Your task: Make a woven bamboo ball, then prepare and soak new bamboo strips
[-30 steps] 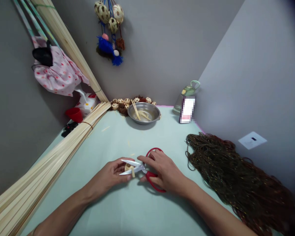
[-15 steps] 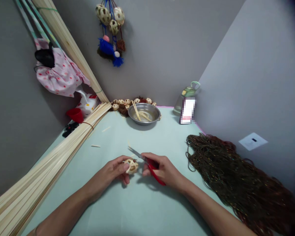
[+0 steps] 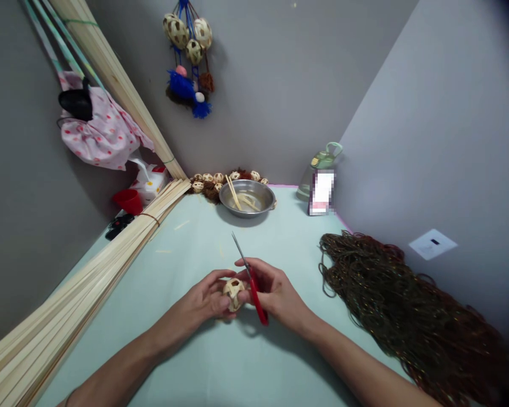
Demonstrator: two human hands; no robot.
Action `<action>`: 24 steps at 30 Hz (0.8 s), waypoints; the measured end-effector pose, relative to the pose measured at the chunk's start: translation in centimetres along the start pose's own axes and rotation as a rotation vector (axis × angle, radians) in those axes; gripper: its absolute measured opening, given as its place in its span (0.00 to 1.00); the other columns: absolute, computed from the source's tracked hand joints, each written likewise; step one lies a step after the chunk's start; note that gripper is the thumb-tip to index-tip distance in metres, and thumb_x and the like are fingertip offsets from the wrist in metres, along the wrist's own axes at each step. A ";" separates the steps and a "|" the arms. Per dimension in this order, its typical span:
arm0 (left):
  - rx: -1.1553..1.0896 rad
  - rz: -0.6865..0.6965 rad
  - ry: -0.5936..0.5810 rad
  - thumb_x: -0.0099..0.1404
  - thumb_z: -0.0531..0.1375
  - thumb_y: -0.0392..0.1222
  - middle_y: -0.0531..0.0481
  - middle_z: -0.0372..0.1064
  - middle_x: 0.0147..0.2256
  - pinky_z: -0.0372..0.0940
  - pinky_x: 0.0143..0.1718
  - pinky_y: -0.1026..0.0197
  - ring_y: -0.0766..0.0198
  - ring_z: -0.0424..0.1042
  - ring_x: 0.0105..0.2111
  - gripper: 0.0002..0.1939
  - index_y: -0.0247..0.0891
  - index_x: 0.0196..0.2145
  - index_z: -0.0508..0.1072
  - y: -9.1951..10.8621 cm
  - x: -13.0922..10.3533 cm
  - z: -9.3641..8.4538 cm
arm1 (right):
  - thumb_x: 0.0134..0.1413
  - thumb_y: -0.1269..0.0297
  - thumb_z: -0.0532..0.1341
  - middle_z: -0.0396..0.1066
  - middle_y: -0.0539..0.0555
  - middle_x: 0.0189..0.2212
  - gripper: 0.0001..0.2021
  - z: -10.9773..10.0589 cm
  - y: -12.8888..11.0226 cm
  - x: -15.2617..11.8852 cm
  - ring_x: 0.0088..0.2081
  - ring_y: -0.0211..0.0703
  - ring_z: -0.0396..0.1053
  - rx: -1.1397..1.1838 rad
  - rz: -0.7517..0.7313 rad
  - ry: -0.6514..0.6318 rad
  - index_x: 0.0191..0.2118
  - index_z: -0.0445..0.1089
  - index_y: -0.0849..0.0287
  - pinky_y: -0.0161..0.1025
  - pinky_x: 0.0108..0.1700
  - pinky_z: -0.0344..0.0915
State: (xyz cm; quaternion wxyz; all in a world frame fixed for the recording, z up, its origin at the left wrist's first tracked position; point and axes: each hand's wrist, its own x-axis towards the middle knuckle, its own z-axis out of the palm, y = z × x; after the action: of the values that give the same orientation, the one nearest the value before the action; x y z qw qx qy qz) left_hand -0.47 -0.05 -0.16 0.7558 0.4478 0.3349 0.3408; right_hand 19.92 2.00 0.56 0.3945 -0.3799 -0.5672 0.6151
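My left hand (image 3: pixel 207 297) holds a small woven ball (image 3: pixel 234 294) between thumb and fingers, low over the middle of the table. In my right hand (image 3: pixel 271 288) is a pair of scissors (image 3: pixel 254 288) with red handles, its closed blades pointing up and away from me. The thumb of my right hand also touches the right side of the ball. Thin strip scraps (image 3: pixel 181 225) lie beyond my left hand on the pale table (image 3: pixel 186 362).
Long wooden strips (image 3: pixel 106 271) run along the left. A metal bowl (image 3: pixel 247 199) with strips stands at the back, woven balls (image 3: pixel 207 178) behind it. A bottle (image 3: pixel 306 180) and phone (image 3: pixel 322 193) stand back right. Dark cord (image 3: pixel 398 299) covers the right side.
The ball has turned and moved slightly right. The scissors have swung more upright and their blades have come together. My right thumb has come to the ball.
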 end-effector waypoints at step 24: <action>-0.184 -0.054 0.029 0.73 0.53 0.47 0.41 0.74 0.42 0.70 0.44 0.54 0.59 0.76 0.37 0.15 0.35 0.50 0.68 0.5 0.0 0.3 | 0.42 0.62 0.74 0.75 0.53 0.37 0.28 0.3 -0.4 0.3 0.34 0.41 0.72 0.188 0.083 -0.016 0.50 0.67 0.57 0.39 0.38 0.68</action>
State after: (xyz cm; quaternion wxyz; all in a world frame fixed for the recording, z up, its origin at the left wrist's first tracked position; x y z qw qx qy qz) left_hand -0.33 0.02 0.41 0.7976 0.3626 0.3250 0.3560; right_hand 19.54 2.12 1.01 0.3980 -0.3593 -0.4940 0.6845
